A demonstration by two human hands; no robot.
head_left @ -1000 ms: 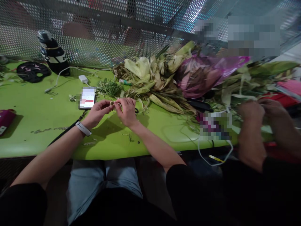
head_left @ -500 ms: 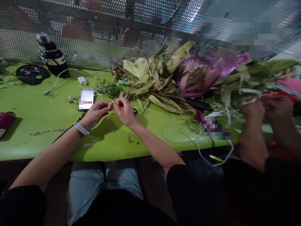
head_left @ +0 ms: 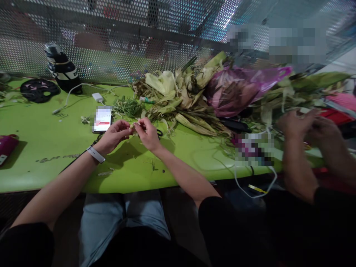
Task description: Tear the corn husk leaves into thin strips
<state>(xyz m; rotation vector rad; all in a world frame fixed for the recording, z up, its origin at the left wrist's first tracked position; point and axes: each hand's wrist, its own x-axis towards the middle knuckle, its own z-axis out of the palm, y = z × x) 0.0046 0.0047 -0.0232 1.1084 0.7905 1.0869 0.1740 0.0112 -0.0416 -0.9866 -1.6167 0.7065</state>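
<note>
Fingertips of my left hand (head_left: 114, 136) and my right hand (head_left: 149, 136) meet above the green table (head_left: 133, 174). Between them they pinch a small pale yellow-green piece of plant (head_left: 132, 127), mostly hidden by the fingers. A lit phone (head_left: 103, 120) lies just behind my left hand. Dark finger loops of what may be scissors (head_left: 159, 132) show beside my right hand. Behind both hands are a tangle of thin green stems (head_left: 128, 106) and a heap of dry corn husks (head_left: 178, 100). A few pale scraps (head_left: 106, 172) lie nearer the table's front edge.
A purple plastic bag (head_left: 230, 92) rests among the husks. At the right, a co-worker's hands (head_left: 299, 124) are raised over the table. A black bottle (head_left: 62, 70), a black fan-shaped mat (head_left: 39, 90), a white cable (head_left: 69, 92) and a maroon object (head_left: 7, 146) occupy the left side.
My hands stay together on the small plant piece, with only slight finger movement. The co-worker's hands have shifted a little to the left. The view has tilted slightly.
</note>
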